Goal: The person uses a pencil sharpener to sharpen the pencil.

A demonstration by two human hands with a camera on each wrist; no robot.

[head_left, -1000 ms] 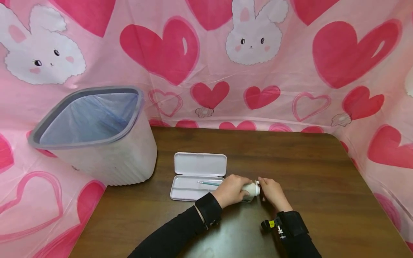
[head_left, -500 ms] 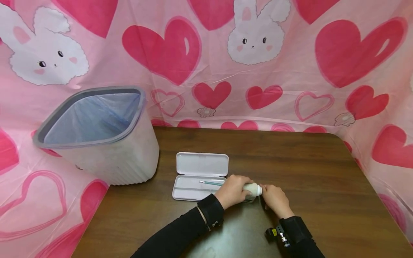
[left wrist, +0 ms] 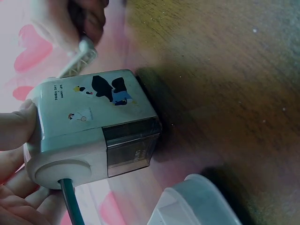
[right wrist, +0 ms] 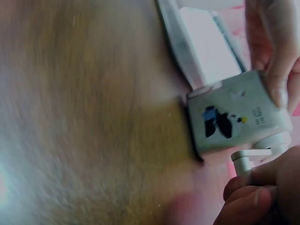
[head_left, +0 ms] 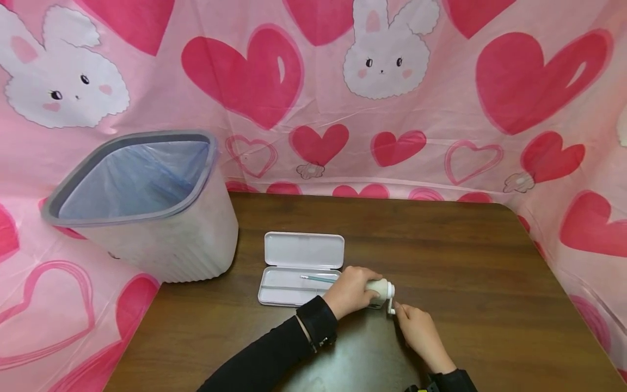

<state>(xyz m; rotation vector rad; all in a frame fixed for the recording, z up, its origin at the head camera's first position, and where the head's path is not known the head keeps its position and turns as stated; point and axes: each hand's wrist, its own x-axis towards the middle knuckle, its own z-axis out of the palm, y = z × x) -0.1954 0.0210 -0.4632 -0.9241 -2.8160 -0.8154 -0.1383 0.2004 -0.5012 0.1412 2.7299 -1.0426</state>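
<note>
A pale crank pencil sharpener (left wrist: 75,112) with a panda print and a dark clear shavings drawer sits on the table. My left hand (head_left: 349,291) grips it across the top, thumb on the near side. A green pencil (left wrist: 70,201) sticks into the hole at its left end. My right hand (head_left: 416,329) pinches the knob of the white crank handle (head_left: 391,306), which points toward me in the head view. An open white pencil case (head_left: 286,294) lies to the left, with a light-blue pencil (head_left: 315,278) in it, partly hidden behind the left hand.
A white waste bin (head_left: 196,245) with a grey rim and blue liner stands at the table's left side. The brown wooden table (head_left: 441,245) ends in front of a pink curtain (head_left: 441,109) printed with hearts and rabbits.
The right hand has turned the crank; its handle now points toward me, and the hand sits lower and nearer. The left hand keeps its grip on the sharpener.
</note>
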